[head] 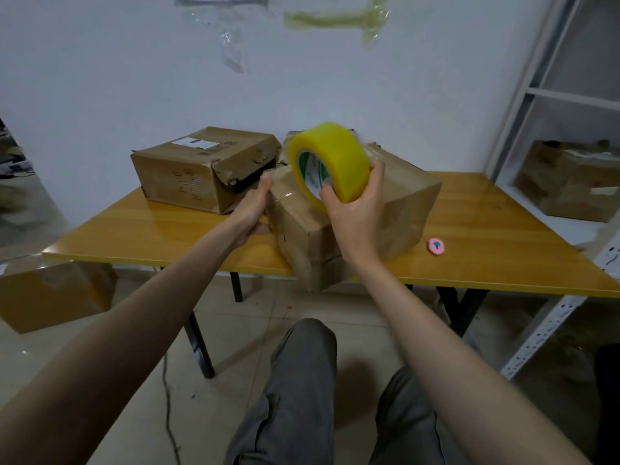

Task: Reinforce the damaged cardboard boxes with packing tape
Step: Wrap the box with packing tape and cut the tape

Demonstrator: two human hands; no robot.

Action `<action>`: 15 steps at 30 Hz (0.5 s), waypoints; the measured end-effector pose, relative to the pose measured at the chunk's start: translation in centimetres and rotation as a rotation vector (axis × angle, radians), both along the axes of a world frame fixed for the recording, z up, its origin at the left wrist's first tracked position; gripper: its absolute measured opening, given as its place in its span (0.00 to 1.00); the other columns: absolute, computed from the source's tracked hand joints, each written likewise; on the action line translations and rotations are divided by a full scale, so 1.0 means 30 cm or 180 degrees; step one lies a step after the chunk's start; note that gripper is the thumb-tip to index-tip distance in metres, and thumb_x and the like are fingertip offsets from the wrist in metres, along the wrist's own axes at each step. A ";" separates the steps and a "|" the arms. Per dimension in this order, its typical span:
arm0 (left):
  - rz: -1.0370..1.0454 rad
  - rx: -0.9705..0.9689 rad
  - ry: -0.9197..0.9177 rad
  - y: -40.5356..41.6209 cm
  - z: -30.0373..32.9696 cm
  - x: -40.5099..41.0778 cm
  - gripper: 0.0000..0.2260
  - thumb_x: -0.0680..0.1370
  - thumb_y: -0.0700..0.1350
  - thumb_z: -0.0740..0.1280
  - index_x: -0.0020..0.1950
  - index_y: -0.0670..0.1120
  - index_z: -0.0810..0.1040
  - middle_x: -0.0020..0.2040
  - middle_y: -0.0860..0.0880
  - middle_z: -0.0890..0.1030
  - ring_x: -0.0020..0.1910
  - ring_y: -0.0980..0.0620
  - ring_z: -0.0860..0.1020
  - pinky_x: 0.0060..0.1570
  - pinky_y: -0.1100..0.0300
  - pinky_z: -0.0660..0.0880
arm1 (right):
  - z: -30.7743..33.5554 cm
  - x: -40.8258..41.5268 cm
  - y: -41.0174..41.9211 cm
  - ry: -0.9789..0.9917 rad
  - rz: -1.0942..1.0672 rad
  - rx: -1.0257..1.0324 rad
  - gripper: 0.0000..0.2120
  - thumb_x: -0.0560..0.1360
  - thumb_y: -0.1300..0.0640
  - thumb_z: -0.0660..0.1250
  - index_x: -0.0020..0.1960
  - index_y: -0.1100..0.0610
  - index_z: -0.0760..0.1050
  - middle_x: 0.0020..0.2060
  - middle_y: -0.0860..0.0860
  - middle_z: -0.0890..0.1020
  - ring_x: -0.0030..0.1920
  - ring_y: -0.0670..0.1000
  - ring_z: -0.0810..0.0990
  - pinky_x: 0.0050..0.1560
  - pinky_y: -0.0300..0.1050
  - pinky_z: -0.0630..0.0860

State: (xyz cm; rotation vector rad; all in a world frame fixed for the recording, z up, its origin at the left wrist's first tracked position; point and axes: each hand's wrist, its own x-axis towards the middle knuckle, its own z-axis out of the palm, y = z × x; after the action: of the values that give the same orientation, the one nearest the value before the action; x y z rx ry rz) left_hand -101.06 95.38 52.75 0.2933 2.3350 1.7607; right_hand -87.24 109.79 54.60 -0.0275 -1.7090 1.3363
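Observation:
A brown cardboard box [402, 203] with shiny tape on its top sits on the yellow table [167, 236], one corner hanging over the front edge. My right hand [355, 213] grips a yellow roll of packing tape [330, 161] above that box. My left hand [253, 206] rests against the box's left side with straight fingers. Behind it to the left lies a second cardboard box [188, 169] with a torn, gaping corner and a white label on top.
A small pink round object [436, 246] lies on the table right of the near box. A white metal shelf [570, 95] at the right holds another cardboard box [570, 182]. Tape strips [335, 20] hang on the wall. A brown box [53, 293] sits on the floor at left.

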 end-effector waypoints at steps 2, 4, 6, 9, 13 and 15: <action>0.0181 -0.0628 0.0982 0.013 0.020 -0.041 0.28 0.84 0.61 0.57 0.79 0.48 0.63 0.76 0.45 0.68 0.71 0.47 0.70 0.63 0.55 0.72 | 0.021 -0.021 0.028 -0.0225 -0.0019 -0.0048 0.22 0.74 0.55 0.74 0.63 0.52 0.67 0.53 0.48 0.77 0.54 0.49 0.78 0.56 0.57 0.78; 0.0085 -0.0881 0.2155 0.019 0.062 -0.063 0.24 0.85 0.47 0.58 0.80 0.45 0.60 0.79 0.45 0.62 0.77 0.48 0.62 0.74 0.55 0.61 | 0.037 -0.035 0.046 -0.0418 -0.0097 -0.0073 0.29 0.74 0.49 0.73 0.69 0.56 0.66 0.60 0.54 0.78 0.60 0.56 0.78 0.60 0.61 0.77; -0.0313 -0.0965 0.2686 0.030 0.113 -0.082 0.24 0.83 0.42 0.54 0.80 0.46 0.62 0.79 0.46 0.64 0.77 0.49 0.62 0.77 0.54 0.59 | 0.033 -0.042 0.052 -0.0495 -0.0121 -0.0002 0.32 0.74 0.47 0.73 0.71 0.57 0.65 0.62 0.55 0.77 0.62 0.57 0.78 0.61 0.62 0.77; -0.0921 -0.1368 0.2509 0.050 0.163 -0.122 0.23 0.83 0.46 0.48 0.76 0.47 0.70 0.74 0.43 0.73 0.72 0.46 0.70 0.72 0.50 0.65 | 0.021 -0.042 0.050 -0.0261 -0.0113 0.0062 0.23 0.75 0.53 0.74 0.65 0.56 0.69 0.54 0.51 0.78 0.54 0.51 0.79 0.56 0.56 0.79; -0.1360 -0.1737 0.2487 0.064 0.141 -0.119 0.20 0.81 0.50 0.54 0.68 0.47 0.76 0.61 0.43 0.81 0.54 0.49 0.77 0.51 0.57 0.71 | 0.017 -0.050 0.070 -0.0064 -0.0102 -0.0007 0.21 0.76 0.55 0.74 0.64 0.58 0.71 0.53 0.52 0.79 0.53 0.51 0.80 0.54 0.53 0.80; -0.1410 -0.1790 0.2768 0.046 0.112 -0.135 0.23 0.82 0.55 0.57 0.75 0.51 0.71 0.69 0.49 0.78 0.63 0.52 0.76 0.60 0.56 0.71 | 0.018 -0.052 0.080 0.0046 -0.0110 -0.0126 0.20 0.76 0.56 0.74 0.64 0.61 0.72 0.53 0.52 0.80 0.52 0.49 0.80 0.53 0.46 0.80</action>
State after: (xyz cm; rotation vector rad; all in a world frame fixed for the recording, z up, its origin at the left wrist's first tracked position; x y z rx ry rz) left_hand -105.10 96.76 56.10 1.5617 2.8260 0.7701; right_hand -88.79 112.19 55.12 -0.0698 -1.6629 1.3417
